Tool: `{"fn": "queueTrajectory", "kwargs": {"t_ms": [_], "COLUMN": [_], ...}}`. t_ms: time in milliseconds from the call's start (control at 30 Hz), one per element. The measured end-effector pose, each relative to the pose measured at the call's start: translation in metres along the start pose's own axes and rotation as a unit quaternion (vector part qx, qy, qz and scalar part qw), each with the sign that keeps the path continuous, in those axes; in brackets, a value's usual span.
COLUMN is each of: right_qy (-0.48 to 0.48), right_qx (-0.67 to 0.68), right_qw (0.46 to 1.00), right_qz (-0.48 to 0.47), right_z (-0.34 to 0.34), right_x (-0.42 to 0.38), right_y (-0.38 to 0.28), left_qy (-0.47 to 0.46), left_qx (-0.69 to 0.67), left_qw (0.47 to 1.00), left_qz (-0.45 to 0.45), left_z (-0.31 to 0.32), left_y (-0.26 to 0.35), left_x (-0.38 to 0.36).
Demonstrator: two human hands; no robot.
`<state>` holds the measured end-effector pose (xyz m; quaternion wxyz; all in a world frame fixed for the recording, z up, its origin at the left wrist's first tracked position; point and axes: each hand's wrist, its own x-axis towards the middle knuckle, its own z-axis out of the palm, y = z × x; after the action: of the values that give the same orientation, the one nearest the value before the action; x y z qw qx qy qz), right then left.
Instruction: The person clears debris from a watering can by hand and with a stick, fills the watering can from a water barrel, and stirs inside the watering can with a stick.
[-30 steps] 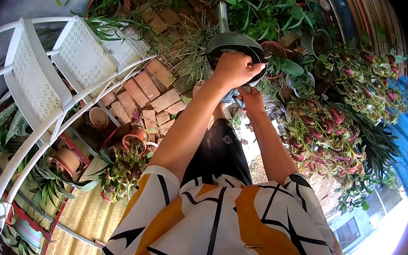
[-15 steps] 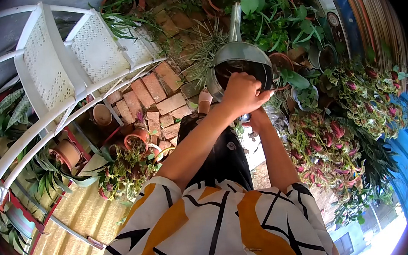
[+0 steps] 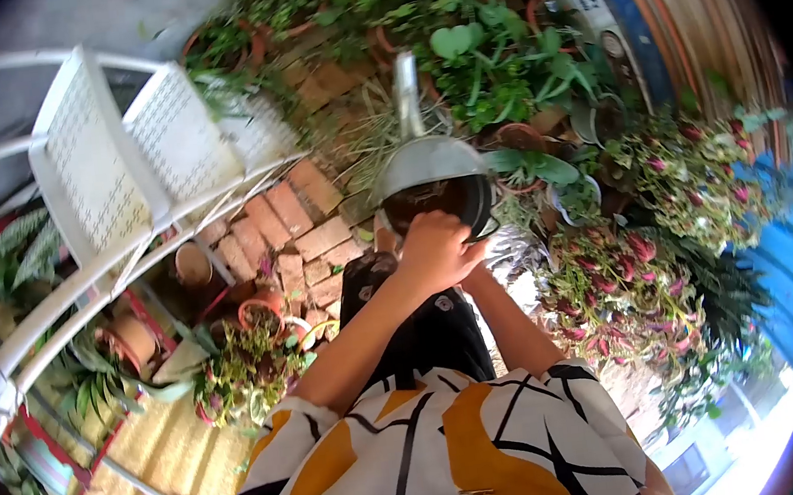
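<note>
In front of my legs is a grey metal watering can (image 3: 430,162), its long spout pointing away from me. Its half-covered top shows a dark inside. My left hand (image 3: 437,250) is closed around the handle at the near side of the can, knuckles up. Just beneath and to the right, my right hand (image 3: 473,273) is closed on the handle too, its fingers mostly hidden behind the left hand.
Leafy green potted plants (image 3: 484,64) grow ahead, past the spout. Red-and-green foliage plants (image 3: 613,287) crowd the right. A brick path (image 3: 291,210) lies left of the can. White perforated metal steps (image 3: 103,172) with rails stand further left, near several clay pots (image 3: 129,341).
The watering can and both hands have come lower and further left in view, closer to my body. The whole view has shifted, and the right hand's fingers are now more hidden.
</note>
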<state>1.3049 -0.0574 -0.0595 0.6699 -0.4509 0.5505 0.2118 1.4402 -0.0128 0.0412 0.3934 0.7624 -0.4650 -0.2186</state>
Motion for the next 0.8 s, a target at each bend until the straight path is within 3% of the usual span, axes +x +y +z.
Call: {"fn": "queueTrajectory", "kwargs": {"t_ms": [300, 333, 400, 533, 667, 800], "right_qy": [0.063, 0.068, 0.133, 0.118, 0.113, 0.143], "right_qx": [-0.180, -0.172, 0.093, 0.155, 0.130, 0.148], "right_qw": [0.978, 0.979, 0.986, 0.980, 0.984, 0.978], "right_qz": [-0.083, -0.085, -0.030, 0.033, 0.037, 0.024], "right_z": [-0.023, -0.020, -0.019, -0.029, -0.041, -0.054], "right_x": [-0.006, -0.020, -0.054, -0.059, -0.061, -0.098], "right_y": [0.082, 0.065, 0.035, 0.035, 0.020, -0.048], "left_qy": [-0.080, -0.082, -0.086, -0.092, -0.102, -0.087], "left_qx": [-0.042, -0.041, -0.039, -0.038, -0.029, -0.010], "left_qw": [0.996, 0.995, 0.995, 0.995, 0.993, 0.994], "left_qz": [0.023, 0.027, 0.029, 0.026, 0.051, 0.062], "left_z": [-0.003, -0.001, 0.002, 0.010, 0.014, 0.013], "left_y": [0.032, 0.035, 0.042, 0.058, 0.068, 0.072], "left_x": [-0.004, -0.002, 0.002, 0.017, 0.036, 0.068]}}
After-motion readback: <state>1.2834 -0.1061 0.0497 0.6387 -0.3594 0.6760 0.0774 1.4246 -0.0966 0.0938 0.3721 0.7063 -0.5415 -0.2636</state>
